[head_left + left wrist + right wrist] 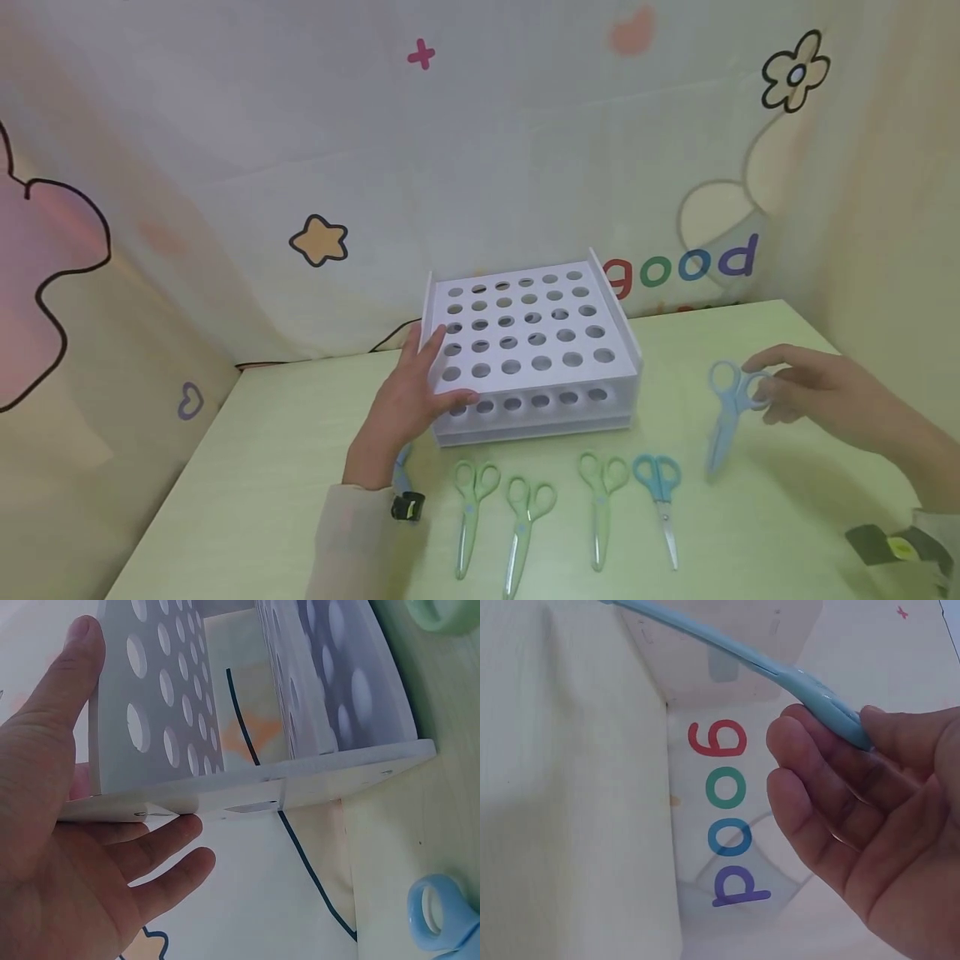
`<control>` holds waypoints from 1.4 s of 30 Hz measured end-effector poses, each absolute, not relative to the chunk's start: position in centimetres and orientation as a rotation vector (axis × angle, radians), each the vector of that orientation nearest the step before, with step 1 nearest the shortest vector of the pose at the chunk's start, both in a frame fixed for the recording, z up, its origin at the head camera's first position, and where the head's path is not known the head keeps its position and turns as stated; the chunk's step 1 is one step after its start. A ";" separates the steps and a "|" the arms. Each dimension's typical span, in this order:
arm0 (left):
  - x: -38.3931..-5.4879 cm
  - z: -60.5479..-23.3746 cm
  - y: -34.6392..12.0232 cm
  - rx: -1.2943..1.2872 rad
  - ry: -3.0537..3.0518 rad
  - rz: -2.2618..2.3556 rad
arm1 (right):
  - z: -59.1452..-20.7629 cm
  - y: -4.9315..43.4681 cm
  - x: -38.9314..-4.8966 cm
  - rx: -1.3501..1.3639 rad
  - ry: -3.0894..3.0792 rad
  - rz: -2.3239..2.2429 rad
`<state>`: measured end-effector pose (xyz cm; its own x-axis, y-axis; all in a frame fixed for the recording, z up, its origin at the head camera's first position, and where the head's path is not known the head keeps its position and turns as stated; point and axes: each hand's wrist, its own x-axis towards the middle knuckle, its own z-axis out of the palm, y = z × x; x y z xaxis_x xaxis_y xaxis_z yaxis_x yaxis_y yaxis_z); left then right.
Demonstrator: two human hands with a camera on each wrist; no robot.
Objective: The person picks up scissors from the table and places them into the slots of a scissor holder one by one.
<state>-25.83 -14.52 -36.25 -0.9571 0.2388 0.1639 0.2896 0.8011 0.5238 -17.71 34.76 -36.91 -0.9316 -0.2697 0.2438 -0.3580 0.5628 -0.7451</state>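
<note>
My left hand point(405, 398) holds the left side of a white rack point(532, 421) with rows of round holes. In the left wrist view the thumb lies over the near edge, the other fingers against the outer side panel. Off to the right, my right hand point(813, 387) pinches light blue scissors point(726, 425) by one handle loop, blades pointing down, above the table. In the right wrist view these scissors point(810, 694) appear edge-on between thumb and fingers. Green scissors point(468, 517), more green scissors point(521, 525), a third green pair point(601, 508) and blue-handled scissors point(658, 487) lie before the rack.
Another blue pair of scissors point(402, 468) lies partly hidden behind my left wrist; its handle loop point(435, 911) shows in the left wrist view. The pale green table point(247, 500) meets a printed cloth backdrop point(480, 167) behind the rack.
</note>
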 end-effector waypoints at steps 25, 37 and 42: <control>-25.7 -36.0 -14.2 -0.391 -2.903 -0.899 | -32.8 31.3 -17.8 0.488 -2.612 1.360; -25.7 -36.0 -14.3 -0.387 -2.905 -0.907 | -31.1 29.2 -17.6 0.462 -2.639 1.283; -25.6 -36.0 -14.3 -0.379 -2.910 -0.907 | -30.3 28.5 -17.8 0.492 -2.614 1.293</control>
